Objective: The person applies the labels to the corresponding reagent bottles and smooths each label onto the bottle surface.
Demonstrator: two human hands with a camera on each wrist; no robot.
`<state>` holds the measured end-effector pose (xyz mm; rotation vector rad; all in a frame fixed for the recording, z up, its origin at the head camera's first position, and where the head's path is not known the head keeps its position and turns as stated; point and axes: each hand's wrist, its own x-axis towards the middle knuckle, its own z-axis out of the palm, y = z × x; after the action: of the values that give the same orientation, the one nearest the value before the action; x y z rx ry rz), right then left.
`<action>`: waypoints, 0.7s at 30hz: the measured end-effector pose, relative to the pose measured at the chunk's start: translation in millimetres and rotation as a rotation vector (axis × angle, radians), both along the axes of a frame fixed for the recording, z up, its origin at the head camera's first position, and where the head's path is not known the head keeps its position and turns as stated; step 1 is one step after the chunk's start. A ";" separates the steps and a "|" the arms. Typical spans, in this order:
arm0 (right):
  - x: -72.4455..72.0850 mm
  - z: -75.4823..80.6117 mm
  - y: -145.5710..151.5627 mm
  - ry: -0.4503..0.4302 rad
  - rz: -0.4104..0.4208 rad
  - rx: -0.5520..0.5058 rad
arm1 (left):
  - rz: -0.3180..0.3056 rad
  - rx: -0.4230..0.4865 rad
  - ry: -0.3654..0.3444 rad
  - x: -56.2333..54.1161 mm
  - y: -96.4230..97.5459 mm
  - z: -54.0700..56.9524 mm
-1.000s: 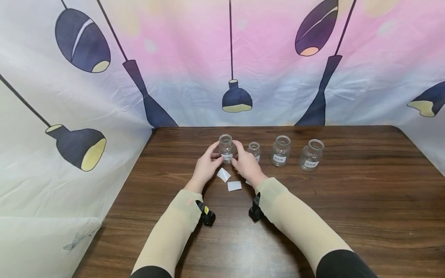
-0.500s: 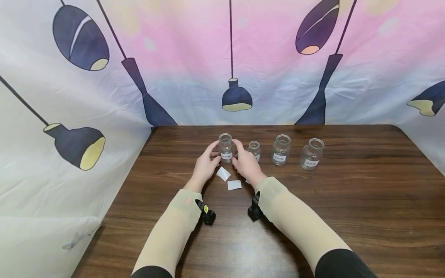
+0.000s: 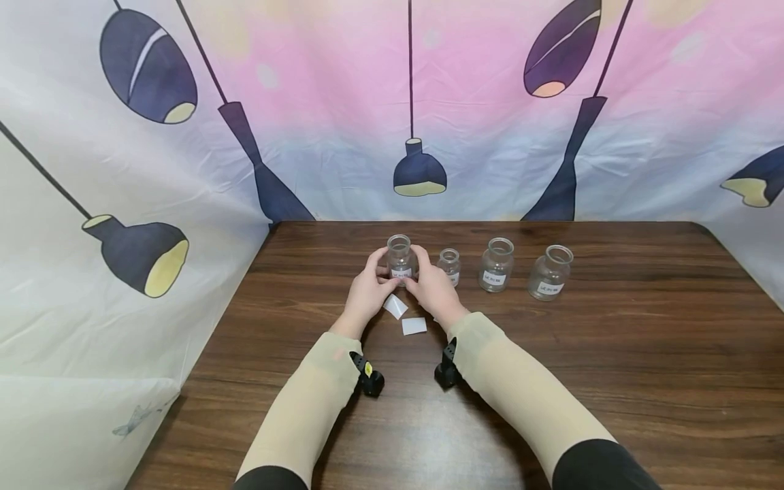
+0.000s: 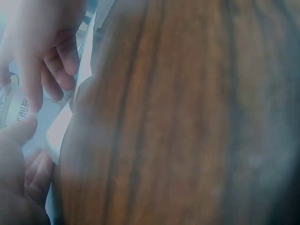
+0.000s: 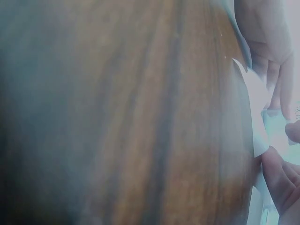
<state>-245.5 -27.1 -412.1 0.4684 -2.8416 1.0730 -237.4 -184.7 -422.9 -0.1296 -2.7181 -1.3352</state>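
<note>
In the head view a clear glass reagent bottle (image 3: 399, 253) stands upright at the far middle of the table, a white printed label (image 3: 401, 273) on its front. My left hand (image 3: 367, 292) holds the bottle from the left, and my right hand (image 3: 436, 289) holds it from the right. Both thumbs meet low on the front, at the label. Dark printed characters show on the label (image 4: 21, 110) in the left wrist view, where fingers cover part of it. Much of that bottle's lower body is hidden by my fingers.
To the right stand a smaller labelled bottle (image 3: 450, 262), partly behind my right hand, and two larger labelled bottles, one nearer (image 3: 496, 262) and one farther right (image 3: 550, 272). Two white paper pieces, one tilted (image 3: 395, 307) and one flat (image 3: 414, 326), lie before my hands.
My thumbs have moved inward across the label's lower part, closer to each other. The bottle keeps its place; the head view has shifted slightly.
</note>
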 end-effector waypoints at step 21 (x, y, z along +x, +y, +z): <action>0.3 -2.5 0.1 -0.005 -0.003 0.010 | -0.001 0.082 -0.006 2.6 -5.7 0.9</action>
<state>-245.3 -27.0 -414.7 0.4627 -2.8529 1.0610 -234.8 -190.4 -422.0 -0.1200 -2.6636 -1.4474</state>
